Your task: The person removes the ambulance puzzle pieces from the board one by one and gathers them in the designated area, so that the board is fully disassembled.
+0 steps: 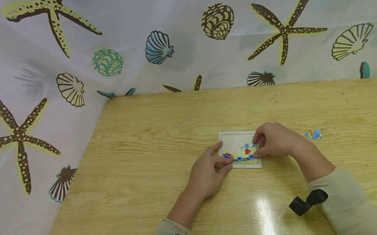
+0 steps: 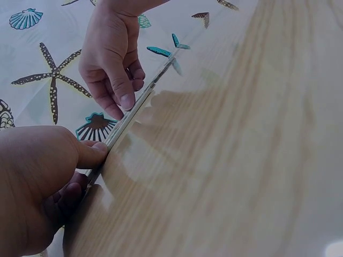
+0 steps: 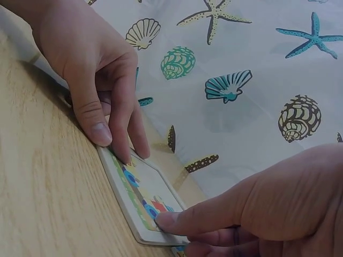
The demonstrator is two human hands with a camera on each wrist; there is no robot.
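Note:
A small white-framed jigsaw puzzle board (image 1: 237, 132) lies on the table, with colourful vehicle pieces filling its lower part and its upper part bare. My left hand (image 1: 207, 172) holds the board's left side, thumb at the near edge and fingertips over the picture. On the opposite side, my right hand (image 1: 276, 140) grips the right edge. Its thumb (image 3: 169, 220) presses on the picture near a red and blue part, while the other fingers curl past the edge. In the left wrist view the board (image 2: 136, 104) shows only edge-on between both hands.
One loose puzzle piece (image 1: 313, 134), blue and orange, lies right of the board, just beyond the right wrist. The wood-grain table (image 1: 147, 141) meets a white curtain (image 1: 194, 62) printed with shells and starfish at its back and left. Each sleeve carries a black wrist camera (image 1: 307, 201).

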